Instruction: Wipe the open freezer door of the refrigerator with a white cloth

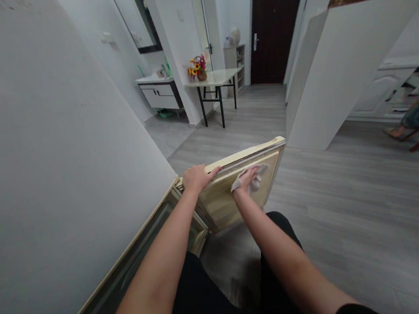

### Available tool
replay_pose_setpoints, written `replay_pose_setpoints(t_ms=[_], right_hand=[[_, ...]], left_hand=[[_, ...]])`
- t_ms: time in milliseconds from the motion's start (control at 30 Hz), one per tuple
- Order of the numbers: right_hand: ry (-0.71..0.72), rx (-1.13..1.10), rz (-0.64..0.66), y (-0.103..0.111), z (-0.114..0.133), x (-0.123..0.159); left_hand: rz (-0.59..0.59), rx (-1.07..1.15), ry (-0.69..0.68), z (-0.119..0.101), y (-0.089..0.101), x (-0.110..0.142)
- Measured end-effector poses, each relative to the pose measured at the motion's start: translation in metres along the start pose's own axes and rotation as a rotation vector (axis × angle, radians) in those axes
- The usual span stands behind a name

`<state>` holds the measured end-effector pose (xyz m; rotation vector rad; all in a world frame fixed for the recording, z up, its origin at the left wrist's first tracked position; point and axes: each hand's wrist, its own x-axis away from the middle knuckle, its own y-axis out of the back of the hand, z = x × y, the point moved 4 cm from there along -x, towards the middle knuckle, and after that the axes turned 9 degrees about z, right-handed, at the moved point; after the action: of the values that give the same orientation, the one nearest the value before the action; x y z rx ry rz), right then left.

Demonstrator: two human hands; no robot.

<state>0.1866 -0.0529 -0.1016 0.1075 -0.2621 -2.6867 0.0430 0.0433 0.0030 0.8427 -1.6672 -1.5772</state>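
Observation:
A cream-coloured refrigerator door (221, 202) stands swung open in front of me, its ribbed inner side facing me. My left hand (196, 178) grips the top edge near the hinge, thumb stretched along the edge; the far fingers are partly hidden. Against the inner panel, my right hand (247, 177) presses a whitish cloth (256, 178), which is bunched around its fingers. To the left lies the open refrigerator body (143, 237), with a pale frame and a dark interior that shows only in part.
A white wall-like surface (63, 141) rises at left. Ahead stand a small table (220, 77) with a flower basket (198, 70), a washbasin cabinet (159, 93) and a dark door (274, 27). At right are a white partition (327, 76) and a seated person's leg (399, 129).

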Motion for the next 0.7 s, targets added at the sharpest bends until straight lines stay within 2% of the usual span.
replay_pose_setpoints(t_ms=[67,133,167,233,300,367,467,700], right_hand=[[-0.059,-0.035,0.082,-0.027,-0.012,0.036],[-0.042,-0.054,0.208,-0.05,-0.025,0.073],[0.025,-0.029,0.24,-0.057,-0.03,0.089],[0.13,0.045,0.282,-0.064,-0.039,0.111],[0.186,0.133,0.307,-0.063,-0.05,0.115],[0.213,0.212,0.322,-0.057,-0.06,0.105],[0.265,0.296,0.302,-0.041,-0.071,0.075],[0.25,0.271,0.083,0.021,-0.086,-0.026]], left_hand=[[-0.005,0.001,0.017,-0.001,0.001,0.0],[-0.018,0.001,0.034,-0.001,0.002,0.0],[-0.023,0.001,0.042,-0.001,0.002,-0.001],[-0.023,0.003,0.055,-0.001,0.001,-0.002],[-0.015,0.005,0.061,0.0,0.0,-0.003],[-0.013,0.007,0.058,0.001,-0.001,-0.003],[-0.023,0.009,0.043,0.001,0.0,-0.002],[-0.012,0.012,0.034,0.003,-0.002,-0.002]])
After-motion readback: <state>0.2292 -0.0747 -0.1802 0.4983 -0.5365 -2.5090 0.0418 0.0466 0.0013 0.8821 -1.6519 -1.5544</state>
